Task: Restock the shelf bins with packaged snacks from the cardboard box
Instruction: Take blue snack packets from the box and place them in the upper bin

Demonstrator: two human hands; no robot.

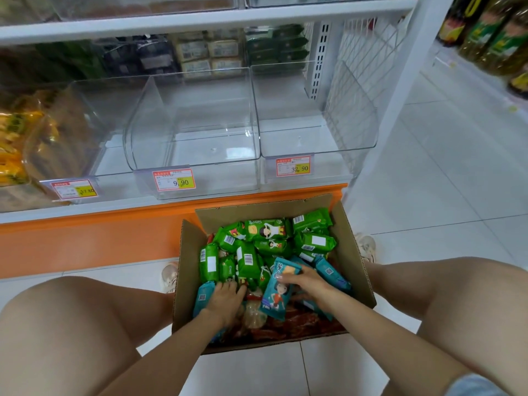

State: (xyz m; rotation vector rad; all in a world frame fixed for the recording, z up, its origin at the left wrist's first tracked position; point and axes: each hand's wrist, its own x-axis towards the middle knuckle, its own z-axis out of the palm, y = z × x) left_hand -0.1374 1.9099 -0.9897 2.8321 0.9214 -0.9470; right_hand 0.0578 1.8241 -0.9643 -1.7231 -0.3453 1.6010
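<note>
An open cardboard box [353, 247] sits on the floor between my knees, full of green snack packs [267, 230], teal packs and reddish packs at the near end. My right hand [307, 282] grips a teal snack pack [278, 292], tilted up out of the pile. My left hand [225, 298] is pressed down among the packs beside another teal pack [203, 295]; whether it grips one I cannot tell. Above the box, the lowest shelf carries clear plastic bins: the middle bin [194, 115] and the right bin [314, 110] are empty.
The left bin [57, 132] holds yellow packs. Price tags [174, 180] hang on the bin fronts. An orange plinth [100, 238] runs under the shelf. Stocked bins stand behind. White tiled floor opens to the right, with bottles [491, 32] on a far shelf.
</note>
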